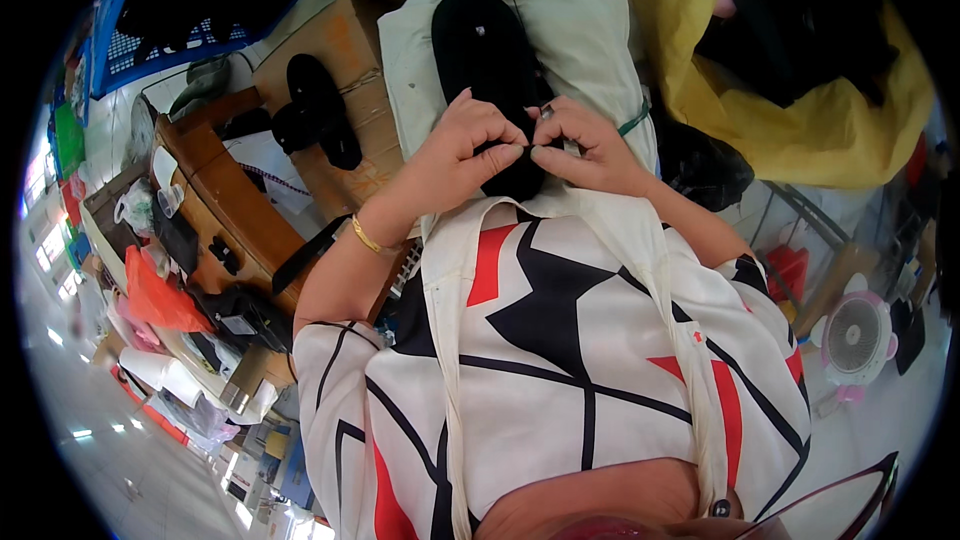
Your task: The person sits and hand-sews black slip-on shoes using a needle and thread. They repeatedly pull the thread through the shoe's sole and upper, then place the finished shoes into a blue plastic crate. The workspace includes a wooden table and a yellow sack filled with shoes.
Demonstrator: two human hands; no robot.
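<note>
A long black slipper (485, 55) with a small pale mark near its far end lies on the off-white cloth (590, 35) over my lap. Above its near end, my left hand (472, 147) is closed in a pinch, thumb against the fingers. Facing it, my right hand (588, 148) pinches too, with a ring on one finger. The two thumbs and fingertips nearly meet over the black fabric. Whatever lies between them is too small to make out. Both wrists partly cover the slipper's sides.
On the left, a pair of black slippers (320, 115) rests on a cardboard box (365, 65), beside a brown wooden cabinet (235, 200). A blue crate (125, 55) holds dark items. To the right are a yellow sack (680, 70) with black pieces and a small fan (855, 335).
</note>
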